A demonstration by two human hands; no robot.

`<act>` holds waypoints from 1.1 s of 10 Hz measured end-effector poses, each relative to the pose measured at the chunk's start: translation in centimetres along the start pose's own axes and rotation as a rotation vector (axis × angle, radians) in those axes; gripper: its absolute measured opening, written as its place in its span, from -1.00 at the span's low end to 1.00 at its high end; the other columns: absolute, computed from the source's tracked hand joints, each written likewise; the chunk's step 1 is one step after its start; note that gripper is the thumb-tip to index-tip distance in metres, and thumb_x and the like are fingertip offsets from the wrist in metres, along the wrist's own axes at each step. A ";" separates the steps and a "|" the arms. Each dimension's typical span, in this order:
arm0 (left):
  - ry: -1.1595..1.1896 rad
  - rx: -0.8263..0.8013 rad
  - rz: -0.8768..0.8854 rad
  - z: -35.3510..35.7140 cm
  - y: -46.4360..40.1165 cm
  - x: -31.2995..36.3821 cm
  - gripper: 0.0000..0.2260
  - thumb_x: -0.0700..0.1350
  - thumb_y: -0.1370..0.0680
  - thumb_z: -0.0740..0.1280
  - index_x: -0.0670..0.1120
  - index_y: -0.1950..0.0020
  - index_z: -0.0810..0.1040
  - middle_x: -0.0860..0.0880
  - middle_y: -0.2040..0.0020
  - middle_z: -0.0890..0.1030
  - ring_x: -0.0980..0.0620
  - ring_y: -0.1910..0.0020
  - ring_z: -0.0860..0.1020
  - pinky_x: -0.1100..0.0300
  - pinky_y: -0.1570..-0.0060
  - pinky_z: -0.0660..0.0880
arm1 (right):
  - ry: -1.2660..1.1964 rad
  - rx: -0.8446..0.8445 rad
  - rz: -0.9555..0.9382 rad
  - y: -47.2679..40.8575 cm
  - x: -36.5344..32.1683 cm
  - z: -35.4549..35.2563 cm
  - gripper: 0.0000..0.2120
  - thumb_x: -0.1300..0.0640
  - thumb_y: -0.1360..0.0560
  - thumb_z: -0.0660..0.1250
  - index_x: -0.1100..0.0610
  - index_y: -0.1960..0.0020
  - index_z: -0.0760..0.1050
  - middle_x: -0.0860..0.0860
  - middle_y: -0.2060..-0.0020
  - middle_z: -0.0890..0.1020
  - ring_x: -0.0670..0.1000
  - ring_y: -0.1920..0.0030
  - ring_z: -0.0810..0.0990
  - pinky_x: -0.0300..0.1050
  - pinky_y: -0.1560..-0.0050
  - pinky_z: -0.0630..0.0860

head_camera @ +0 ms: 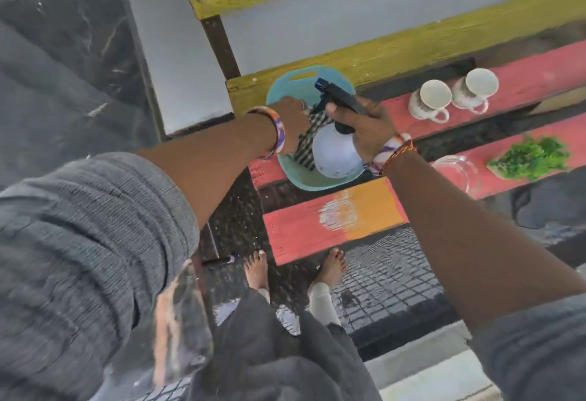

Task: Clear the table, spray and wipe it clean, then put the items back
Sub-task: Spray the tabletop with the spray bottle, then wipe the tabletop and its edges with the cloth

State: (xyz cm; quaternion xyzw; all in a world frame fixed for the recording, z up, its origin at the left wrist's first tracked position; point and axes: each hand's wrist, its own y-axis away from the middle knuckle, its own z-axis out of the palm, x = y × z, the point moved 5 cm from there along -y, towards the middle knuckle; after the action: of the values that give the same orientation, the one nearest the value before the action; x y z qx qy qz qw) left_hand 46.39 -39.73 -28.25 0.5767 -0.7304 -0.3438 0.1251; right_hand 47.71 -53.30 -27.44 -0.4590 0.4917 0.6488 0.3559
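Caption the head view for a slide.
Right hand grips spray bottle; left hand reaches checked cloth in teal basin.

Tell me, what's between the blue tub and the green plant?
In the head view, a clear glass jug sits on the red plank between the blue tub and green plant.

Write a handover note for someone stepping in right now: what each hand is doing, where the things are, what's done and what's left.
Right hand grips the spray bottle by its dark trigger head, over the teal basin.
Left hand reaches into the basin, on the checked cloth; its fingers are hidden, so the grip is unclear.
Two white mugs, a glass jug and a small green plant stand on the red slatted table.
Done: bottle picked up.
Left: clear the table, spray, wipe, put the items back.
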 end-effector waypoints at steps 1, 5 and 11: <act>0.083 -0.135 -0.047 2.9 -2.1 1.7 -0.57 -0.11 -0.56 0.20 -0.16 -0.43 0.32 -0.16 -0.46 0.28 -0.16 -0.42 0.28 -0.03 -0.35 0.29 | -0.034 -0.093 -0.004 -1.0 1.1 -1.1 -0.81 0.20 -0.35 0.42 -0.04 0.36 0.67 -0.14 0.53 0.50 -0.07 0.36 0.39 -0.33 0.33 0.33; 0.454 -0.186 -0.187 5.2 -5.2 3.4 -0.53 -0.18 -0.55 0.24 -0.07 -0.45 0.26 -0.17 -0.31 0.49 -0.18 -0.23 0.52 -0.04 -0.17 0.46 | -0.182 -0.427 0.144 -2.3 2.6 -2.4 -0.19 0.15 -0.20 0.59 0.41 -0.32 0.34 0.15 0.04 0.57 -0.01 0.17 0.50 -0.34 0.27 0.39; 1.259 0.537 -0.364 -2.8 -1.8 -5.4 -0.88 -0.25 -0.39 0.35 -0.21 0.16 0.67 0.04 0.36 0.61 0.46 0.48 0.49 0.58 0.45 0.35 | 0.100 -0.839 0.272 -1.3 3.7 -1.7 -0.57 0.52 -0.35 0.33 0.03 0.06 0.69 -0.05 0.17 0.72 -0.15 0.03 0.66 -0.33 -0.01 0.53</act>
State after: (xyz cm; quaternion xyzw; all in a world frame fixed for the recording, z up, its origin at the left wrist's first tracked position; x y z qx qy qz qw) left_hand 51.00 -35.89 -26.24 0.7897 -0.4709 0.2316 0.3178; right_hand 48.09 -54.59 -31.50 -0.5257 0.2582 0.8101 0.0260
